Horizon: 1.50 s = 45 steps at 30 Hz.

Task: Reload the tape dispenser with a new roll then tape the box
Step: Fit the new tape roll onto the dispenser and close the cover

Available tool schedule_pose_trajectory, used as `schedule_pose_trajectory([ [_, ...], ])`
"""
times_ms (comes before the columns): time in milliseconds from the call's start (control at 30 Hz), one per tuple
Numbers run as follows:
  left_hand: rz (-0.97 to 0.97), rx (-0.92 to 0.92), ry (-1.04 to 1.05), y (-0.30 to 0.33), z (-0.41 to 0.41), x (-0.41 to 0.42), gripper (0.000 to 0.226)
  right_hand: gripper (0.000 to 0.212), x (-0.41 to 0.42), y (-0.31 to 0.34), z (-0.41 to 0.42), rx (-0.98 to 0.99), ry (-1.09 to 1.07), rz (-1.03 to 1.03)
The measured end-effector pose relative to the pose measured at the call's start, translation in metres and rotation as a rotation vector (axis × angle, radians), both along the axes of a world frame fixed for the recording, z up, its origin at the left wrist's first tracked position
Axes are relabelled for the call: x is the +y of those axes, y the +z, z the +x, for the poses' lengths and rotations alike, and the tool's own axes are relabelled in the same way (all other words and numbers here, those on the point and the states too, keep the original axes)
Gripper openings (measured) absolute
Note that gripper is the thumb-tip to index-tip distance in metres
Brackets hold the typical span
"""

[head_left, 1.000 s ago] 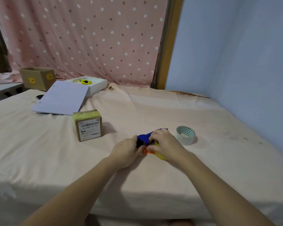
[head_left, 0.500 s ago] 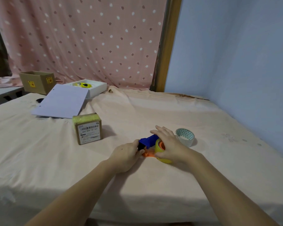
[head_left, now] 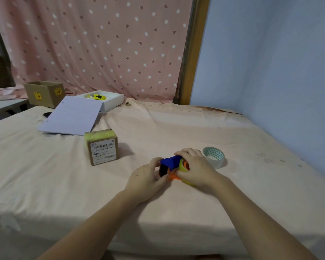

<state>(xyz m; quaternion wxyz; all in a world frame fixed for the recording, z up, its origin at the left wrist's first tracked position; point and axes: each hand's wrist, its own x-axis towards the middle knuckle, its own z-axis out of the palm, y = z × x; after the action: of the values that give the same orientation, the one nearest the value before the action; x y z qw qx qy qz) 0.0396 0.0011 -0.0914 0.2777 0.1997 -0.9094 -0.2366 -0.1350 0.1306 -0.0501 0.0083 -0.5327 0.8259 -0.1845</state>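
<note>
Both hands, left hand (head_left: 145,178) and right hand (head_left: 196,168), clamped fingers on the light, rigid tape dispenser (head_left: 172,164); best gripped by its body.

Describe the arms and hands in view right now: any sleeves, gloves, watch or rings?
Both forearms come up from the bottom edge bare, with no sleeve visible. The left hand and right hand wear no gloves. No watch, bracelet or ring shows on the parts in view. A small dark spot sits on the back of the left hand.
</note>
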Motion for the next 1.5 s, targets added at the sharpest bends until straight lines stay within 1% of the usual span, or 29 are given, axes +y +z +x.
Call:
schedule_pose_trajectory([
  [67,0.059,0.032,0.008,0.001,0.001,0.0,0.054,0.072,0.0,-0.001,-0.001,0.0,0.0,0.003],
  [133,0.109,0.056,0.02,0.001,0.002,0.0,0.046,0.072,0.0,-0.002,-0.001,-0.004,-0.003,0.002],
  [233,0.13,0.054,0.033,0.001,0.001,-0.001,0.034,0.075,0.001,-0.001,0.0,-0.012,-0.003,0.007],
  [367,0.124,0.04,0.015,0.0,-0.001,-0.004,0.024,0.084,0.003,0.003,0.0,-0.021,0.014,0.062],
  [500,0.065,-0.005,0.011,-0.002,-0.002,-0.005,0.024,0.089,0.007,0.008,-0.003,-0.03,0.026,0.09],
  [600,0.051,-0.031,0.007,-0.002,-0.002,-0.005,0.024,0.091,0.012,0.012,-0.005,0.004,0.042,0.129],
  [767,0.028,-0.057,-0.028,-0.006,-0.001,-0.007,0.023,0.098,0.023,0.021,-0.013,-0.062,0.105,0.174],
  [833,0.027,-0.042,-0.035,-0.007,-0.001,-0.008,0.022,0.099,0.024,0.019,-0.012,-0.068,0.112,0.171],
  [1000,0.143,0.071,0.027,-0.004,0.001,-0.008,0.019,0.088,0.03,0.007,-0.001,-0.045,0.05,0.047],
  [1067,0.167,0.115,0.021,-0.004,0.001,-0.008,0.019,0.087,0.031,0.006,0.001,-0.034,0.029,0.03],
  [1233,0.126,0.064,-0.027,-0.004,0.0,-0.009,0.016,0.093,0.026,0.007,0.004,-0.043,0.019,0.065],
  [1400,0.275,0.087,-0.068,-0.004,0.0,-0.013,0.01,0.099,0.025,0.01,0.002,-0.052,0.016,0.092],
  [1500,0.309,0.069,-0.07,-0.004,0.001,-0.015,0.012,0.097,0.024,0.01,0.002,-0.051,0.025,0.09],
])
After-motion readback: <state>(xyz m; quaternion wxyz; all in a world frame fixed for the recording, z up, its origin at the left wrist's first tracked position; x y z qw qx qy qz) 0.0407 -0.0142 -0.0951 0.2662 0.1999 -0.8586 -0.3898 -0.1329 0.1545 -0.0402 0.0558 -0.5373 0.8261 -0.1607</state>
